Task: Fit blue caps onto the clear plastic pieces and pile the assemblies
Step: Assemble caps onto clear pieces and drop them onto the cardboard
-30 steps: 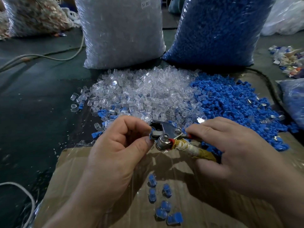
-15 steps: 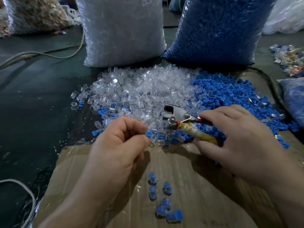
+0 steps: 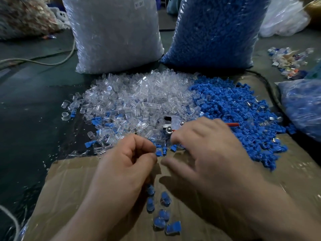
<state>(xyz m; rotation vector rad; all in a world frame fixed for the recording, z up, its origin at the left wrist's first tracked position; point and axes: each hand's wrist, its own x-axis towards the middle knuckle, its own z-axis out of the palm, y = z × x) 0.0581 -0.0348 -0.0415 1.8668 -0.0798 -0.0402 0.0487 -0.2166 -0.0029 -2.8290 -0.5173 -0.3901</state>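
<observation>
My left hand (image 3: 125, 167) is curled over the cardboard sheet (image 3: 73, 188), thumb and forefinger pinched on a small blue-capped piece (image 3: 159, 153) that barely shows at the fingertips. My right hand (image 3: 217, 162), blurred, lies with fingers spread at the near edge of the piles. Just beyond its fingers, a metal crimping tool (image 3: 171, 124) with a red handle lies on the parts. The heap of clear plastic pieces (image 3: 135, 98) is at centre, with the blue caps (image 3: 234, 108) to its right. Several finished assemblies (image 3: 161, 214) lie on the cardboard between my wrists.
A big bag of clear pieces (image 3: 114, 32) and a big bag of blue caps (image 3: 213, 30) stand behind the heaps. Another blue-filled bag (image 3: 302, 105) lies at the right edge. A cable (image 3: 43, 62) crosses the dark floor on the left.
The right hand carried the tool away from the left hand's piece, set it on the heap and spread its fingers. The left hand still pinches the capped piece, now slightly lower.
</observation>
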